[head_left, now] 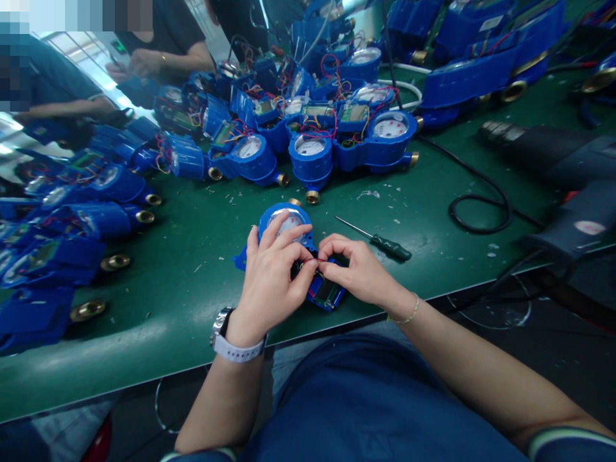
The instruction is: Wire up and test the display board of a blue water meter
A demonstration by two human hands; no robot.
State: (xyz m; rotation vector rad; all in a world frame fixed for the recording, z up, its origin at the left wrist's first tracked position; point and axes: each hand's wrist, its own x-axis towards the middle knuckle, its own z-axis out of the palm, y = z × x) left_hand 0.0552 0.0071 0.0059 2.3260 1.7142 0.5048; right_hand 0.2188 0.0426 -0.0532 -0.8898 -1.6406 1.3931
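Your left hand (276, 273) and right hand (359, 266) meet over the open compartment of a blue meter (276, 210), near the front edge of the green surface (192, 224). On each hand, the thumb and index finger are pinched together on thin wires (320, 261), the fingertips of the two nearly touching. The other fingers of your left hand spread over the meter's round dial (293, 222), partly covering it. Just below your fingertips, a dark rectangular display (325, 290) sits in the compartment.

To the right of your right hand lies a screwdriver (392, 248) with a dark green handle, its tip pointing up and left. Farther right is a heat gun (548, 151), with a black cable (481, 230) looped beside it. More blue meters (312, 168) crowd the far side and the left, many open with wires showing. Beyond them, at upper left, is another person's hand (147, 63).
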